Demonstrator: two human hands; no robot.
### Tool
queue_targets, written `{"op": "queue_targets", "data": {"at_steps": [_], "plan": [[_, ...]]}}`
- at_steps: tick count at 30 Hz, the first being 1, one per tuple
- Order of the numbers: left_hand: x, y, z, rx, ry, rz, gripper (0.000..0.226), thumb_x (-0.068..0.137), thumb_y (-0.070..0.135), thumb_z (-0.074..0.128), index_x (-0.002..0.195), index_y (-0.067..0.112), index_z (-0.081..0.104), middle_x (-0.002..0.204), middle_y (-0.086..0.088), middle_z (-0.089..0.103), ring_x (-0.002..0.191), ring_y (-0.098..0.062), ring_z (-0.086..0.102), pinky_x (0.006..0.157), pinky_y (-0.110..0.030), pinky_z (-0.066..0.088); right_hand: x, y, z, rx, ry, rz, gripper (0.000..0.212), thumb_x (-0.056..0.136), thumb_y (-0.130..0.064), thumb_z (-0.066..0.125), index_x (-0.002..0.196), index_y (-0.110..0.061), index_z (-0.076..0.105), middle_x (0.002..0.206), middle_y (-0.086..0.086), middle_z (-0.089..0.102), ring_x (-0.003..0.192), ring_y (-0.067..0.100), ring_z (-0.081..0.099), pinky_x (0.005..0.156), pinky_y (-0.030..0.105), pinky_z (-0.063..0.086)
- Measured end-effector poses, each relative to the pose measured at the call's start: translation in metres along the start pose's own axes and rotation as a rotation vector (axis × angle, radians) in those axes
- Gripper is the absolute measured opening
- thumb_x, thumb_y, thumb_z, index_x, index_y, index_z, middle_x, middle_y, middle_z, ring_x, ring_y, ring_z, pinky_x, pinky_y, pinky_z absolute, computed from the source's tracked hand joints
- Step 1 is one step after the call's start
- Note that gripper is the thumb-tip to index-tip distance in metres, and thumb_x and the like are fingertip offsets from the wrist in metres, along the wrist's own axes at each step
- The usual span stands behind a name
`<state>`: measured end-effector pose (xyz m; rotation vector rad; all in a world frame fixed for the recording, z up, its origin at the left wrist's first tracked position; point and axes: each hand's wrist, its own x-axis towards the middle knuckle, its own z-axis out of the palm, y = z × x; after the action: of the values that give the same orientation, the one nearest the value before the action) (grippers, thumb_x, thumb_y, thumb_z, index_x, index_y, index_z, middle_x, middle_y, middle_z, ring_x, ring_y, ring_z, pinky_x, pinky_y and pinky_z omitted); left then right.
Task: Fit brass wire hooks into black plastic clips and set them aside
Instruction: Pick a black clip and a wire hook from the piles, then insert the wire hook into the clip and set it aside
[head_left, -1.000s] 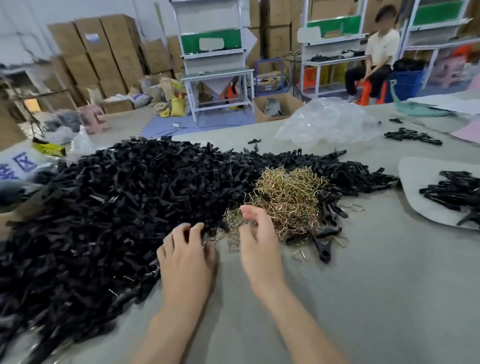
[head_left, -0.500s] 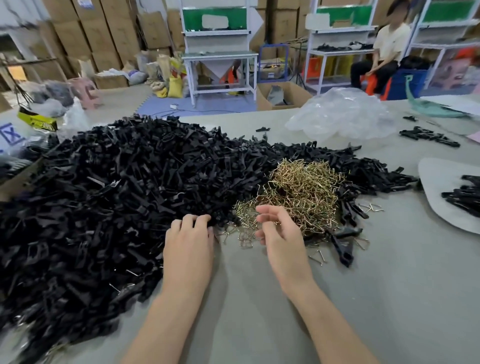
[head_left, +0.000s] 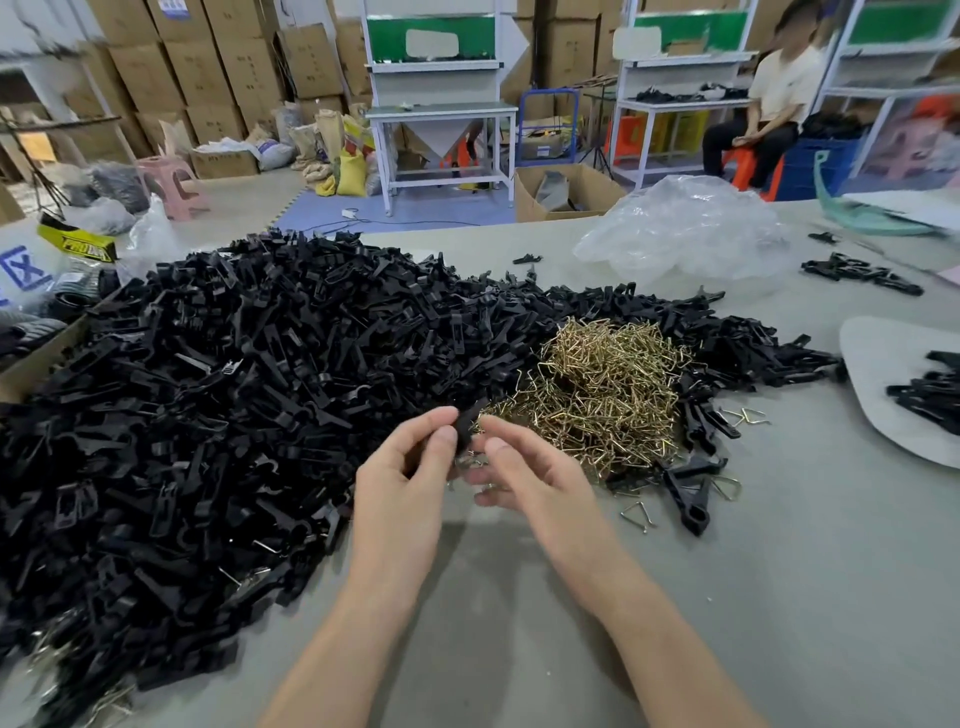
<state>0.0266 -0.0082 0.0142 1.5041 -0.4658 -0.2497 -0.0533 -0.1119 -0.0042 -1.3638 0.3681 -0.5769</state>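
Pinches clip (head_left: 466, 427) with left hand (head_left: 402, 488); curls right hand (head_left: 524, 473) close by, hold unclear. Risks slip, part lost among brass hooks (head_left: 602, 384).

Two hands and two forearms are in view. The left hand (head_left: 402, 488) and right hand (head_left: 540, 483) are bare. The left forearm (head_left: 353, 623) and right forearm (head_left: 649, 623) are uncovered from wrist to lower frame edge. The fingers (head_left: 441, 441) are slender, with short nails.
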Motion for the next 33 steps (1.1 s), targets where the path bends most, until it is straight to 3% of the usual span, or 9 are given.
{"op": "queue_targets", "data": {"at_steps": [5, 10, 15, 21, 24, 27, 31, 33], "plan": [[-0.008, -0.006, 0.015, -0.084, 0.004, -0.043, 0.018, 0.098, 0.015, 0.061, 0.105, 0.028, 0.072, 0.097, 0.005, 0.076, 0.095, -0.016, 0.072, 0.086, -0.03, 0.057, 0.001, 0.005, 0.0, -0.024, 0.052, -0.023, 0.023, 0.097, -0.009, 0.064, 0.113, -0.026, 0.068, 0.099, -0.004, 0.078, 0.09, 0.011, 0.074, 0.071, 0.021, 0.057], [-0.011, -0.008, 0.019, -0.087, 0.042, 0.002, 0.018, 0.099, 0.016, 0.058, 0.102, 0.028, 0.071, 0.092, 0.002, 0.075, 0.09, -0.016, 0.072, 0.078, -0.025, 0.058, 0.002, 0.007, -0.002, -0.088, 0.066, -0.066, 0.021, 0.098, -0.008, 0.063, 0.109, -0.024, 0.071, 0.09, -0.009, 0.078, 0.083, 0.007, 0.073, 0.069, 0.02, 0.057], [-0.006, -0.007, 0.016, -0.133, 0.142, 0.039, 0.015, 0.102, 0.018, 0.054, 0.105, 0.023, 0.068, 0.095, 0.007, 0.074, 0.086, -0.005, 0.07, 0.074, -0.015, 0.053, 0.003, 0.007, -0.003, -0.049, 0.079, -0.067, 0.022, 0.099, -0.007, 0.062, 0.1, -0.024, 0.077, 0.088, -0.005, 0.075, 0.081, 0.007, 0.069, 0.071, 0.024, 0.058], [-0.005, -0.005, 0.006, -0.093, 0.127, 0.034, 0.021, 0.102, 0.033, 0.051, 0.094, 0.024, 0.068, 0.063, 0.005, 0.059, 0.06, -0.01, 0.055, 0.054, -0.015, 0.044, 0.008, -0.001, -0.013, 0.234, 0.162, 0.017, 0.01, 0.1, -0.011, 0.058, 0.103, -0.012, 0.068, 0.103, 0.009, 0.077, 0.082, 0.017, 0.074, 0.068, 0.028, 0.061], [-0.005, -0.003, 0.006, -0.086, 0.059, 0.038, 0.021, 0.097, 0.04, 0.059, 0.09, 0.023, 0.069, 0.063, 0.003, 0.059, 0.06, -0.009, 0.054, 0.058, -0.016, 0.046, 0.009, 0.0, -0.017, 0.247, 0.194, 0.03, 0.006, 0.099, -0.019, 0.061, 0.101, -0.015, 0.066, 0.098, 0.009, 0.078, 0.074, 0.015, 0.072, 0.063, 0.027, 0.059], [-0.005, -0.003, 0.006, -0.126, -0.037, 0.024, 0.017, 0.089, 0.042, 0.065, 0.096, 0.029, 0.072, 0.065, 0.003, 0.061, 0.064, -0.009, 0.057, 0.069, -0.021, 0.052, 0.008, 0.0, -0.019, 0.271, 0.201, 0.045, 0.019, 0.086, -0.035, 0.073, 0.098, -0.021, 0.069, 0.096, 0.008, 0.077, 0.073, 0.015, 0.072, 0.062, 0.027, 0.059], [-0.004, -0.006, 0.007, -0.187, -0.154, -0.028, 0.014, 0.093, 0.026, 0.065, 0.102, 0.031, 0.074, 0.074, 0.006, 0.067, 0.073, -0.011, 0.064, 0.081, -0.029, 0.058, 0.009, -0.001, -0.02, 0.35, 0.223, 0.047, 0.031, 0.067, -0.04, 0.081, 0.093, -0.024, 0.073, 0.095, 0.009, 0.076, 0.076, 0.017, 0.073, 0.058, 0.028, 0.059], [-0.005, -0.005, 0.008, -0.184, -0.165, -0.025, 0.014, 0.095, 0.022, 0.063, 0.102, 0.027, 0.074, 0.077, 0.002, 0.071, 0.073, -0.014, 0.068, 0.075, -0.027, 0.058, 0.009, 0.0, -0.019, 0.35, 0.218, 0.043, 0.028, 0.065, -0.036, 0.082, 0.091, -0.028, 0.078, 0.102, 0.014, 0.074, 0.083, 0.018, 0.071, 0.063, 0.028, 0.059]]}}
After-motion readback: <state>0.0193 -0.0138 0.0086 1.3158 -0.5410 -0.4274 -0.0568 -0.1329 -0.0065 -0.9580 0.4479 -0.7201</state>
